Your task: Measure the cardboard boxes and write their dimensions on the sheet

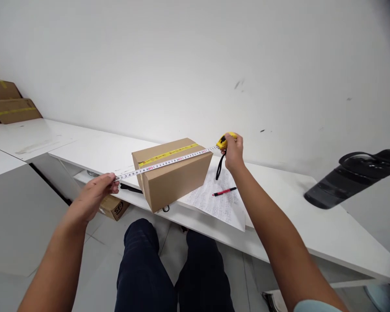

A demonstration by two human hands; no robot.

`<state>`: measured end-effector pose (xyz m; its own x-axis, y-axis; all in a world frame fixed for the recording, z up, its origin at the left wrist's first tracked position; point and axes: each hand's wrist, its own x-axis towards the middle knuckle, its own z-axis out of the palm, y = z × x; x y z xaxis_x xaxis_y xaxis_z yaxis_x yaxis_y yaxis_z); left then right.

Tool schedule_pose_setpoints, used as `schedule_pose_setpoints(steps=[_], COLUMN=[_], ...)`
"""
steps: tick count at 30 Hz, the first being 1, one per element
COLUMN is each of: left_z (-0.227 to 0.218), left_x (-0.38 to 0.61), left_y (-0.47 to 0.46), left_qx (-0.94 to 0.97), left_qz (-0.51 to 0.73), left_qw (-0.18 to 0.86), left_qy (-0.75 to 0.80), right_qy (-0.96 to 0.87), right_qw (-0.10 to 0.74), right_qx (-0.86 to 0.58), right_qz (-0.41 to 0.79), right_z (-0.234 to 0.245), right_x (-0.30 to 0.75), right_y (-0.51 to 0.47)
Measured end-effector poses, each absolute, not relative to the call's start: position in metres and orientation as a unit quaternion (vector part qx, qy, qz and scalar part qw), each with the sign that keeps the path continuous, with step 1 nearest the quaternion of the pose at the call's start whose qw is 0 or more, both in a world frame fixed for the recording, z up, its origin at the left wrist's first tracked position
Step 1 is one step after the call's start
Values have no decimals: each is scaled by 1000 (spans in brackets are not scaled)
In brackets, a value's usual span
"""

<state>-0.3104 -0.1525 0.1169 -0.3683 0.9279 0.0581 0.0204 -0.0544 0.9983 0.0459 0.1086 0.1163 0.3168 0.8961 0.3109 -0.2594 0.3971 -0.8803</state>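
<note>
A brown cardboard box [178, 180] with a yellow tape strip along its top sits on the white desk, jutting over the front edge. Across its top runs the white blade of a tape measure [223, 141], pulled out past both ends of the box. My right hand [234, 151] grips the yellow case beyond the box's right end, and a black wrist strap dangles below. Off the box's left end, my left hand [99, 190] pinches the free end of the blade between thumb and fingers.
Right of the box lie a handwritten paper sheet [227, 210] and a red-and-black pen [224, 191]. A dark bottle [347, 180] stands on the desk at the right. Several cartons [14, 110] are stacked far left. Another carton [113, 207] is under the desk. A white wall rises behind.
</note>
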Motion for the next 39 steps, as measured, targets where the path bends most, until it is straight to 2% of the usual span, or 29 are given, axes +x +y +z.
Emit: schedule_pose_setpoints(steps=[3,5,12,16,27,39], left_z=[109,102,94,94,115,137], left_x=[-301,-290,-251,-240,-249,-255], left_y=[-142,-136,-111,-104,-106,-106], left_qx=[402,396,473,460,472,487], left_qz=[579,584,559,574,503,420], left_qw=[477,497,305,258,331,344], left_qy=[525,505,608,626,644,684], right_qy=[-455,-469,-562,-545,-489,-481], right_qw=[695,691,657,653,630,623], right_qx=[-376,-367,-378,-383,-420,-436], right_qz=[411,409,332,360,432,436], right_z=[106,102,110,112,113,119], right_x=[30,24,24,23,26,25], right_y=[112,109,104,104,99,91])
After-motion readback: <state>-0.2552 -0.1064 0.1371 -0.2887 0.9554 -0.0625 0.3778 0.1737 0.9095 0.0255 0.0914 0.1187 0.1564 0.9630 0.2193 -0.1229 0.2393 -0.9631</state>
